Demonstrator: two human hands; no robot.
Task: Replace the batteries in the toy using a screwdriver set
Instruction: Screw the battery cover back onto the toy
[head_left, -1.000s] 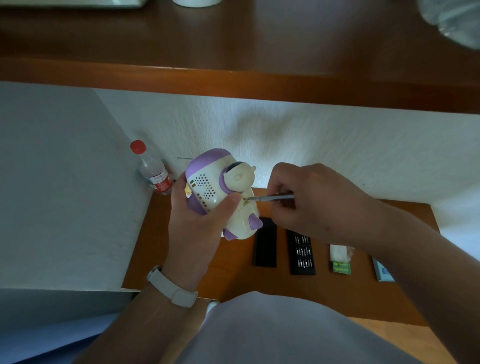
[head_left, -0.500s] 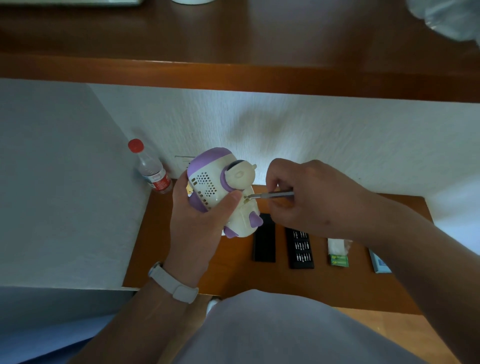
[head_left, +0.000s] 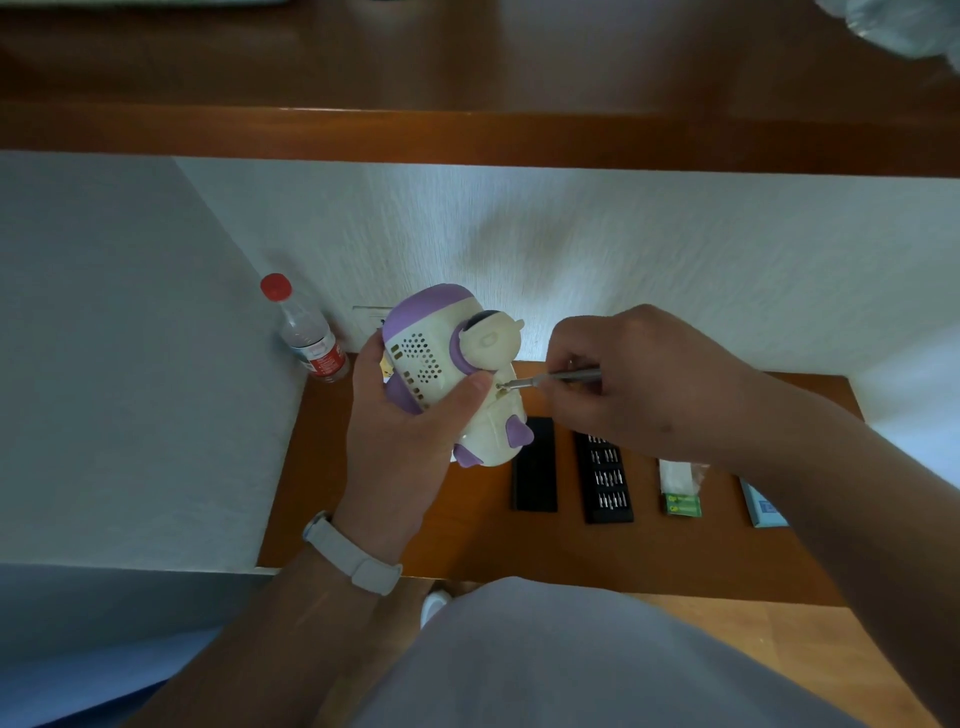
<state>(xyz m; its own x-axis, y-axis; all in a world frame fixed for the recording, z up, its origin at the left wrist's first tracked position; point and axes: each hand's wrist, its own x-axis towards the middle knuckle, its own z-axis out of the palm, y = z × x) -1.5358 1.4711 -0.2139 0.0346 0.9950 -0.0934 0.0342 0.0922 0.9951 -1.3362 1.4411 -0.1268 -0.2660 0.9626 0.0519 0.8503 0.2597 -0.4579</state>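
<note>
Holding the toy (head_left: 457, 374) up in the air over the left half of the table (head_left: 467, 540), the left hand (head_left: 405, 441) is wrapped round its cream-and-purple body. The thumb lies across the side with the perforated grille and the fingers (head_left: 367, 366) curl round the back. The toy's tipped on its side, purple feet pointing toward the near edge.

The right hand (head_left: 634, 384) pinches a thin silver screwdriver (head_left: 566, 375), fingers bunched tight on the shaft. The tip sits at a small spot on the toy's body, just beside the left thumb. Can't tell if it's actually seated in a screw, way too small to see. There's a white watch band (head_left: 353, 558) on the left wrist.

Down on the table a black case lid (head_left: 535, 467) lies flat, its far end hidden behind the toy. Just beside it on the right is the open bit tray (head_left: 605, 478) with rows of little bits. Further right is a green pack of batteries (head_left: 681, 504) with some white wrapping at its far end. Then comes a light blue box (head_left: 761, 506) near the right edge, half covered by the right forearm. A clear water bottle (head_left: 306, 332) with a red cap stands in the far left corner, against the wall.
</note>
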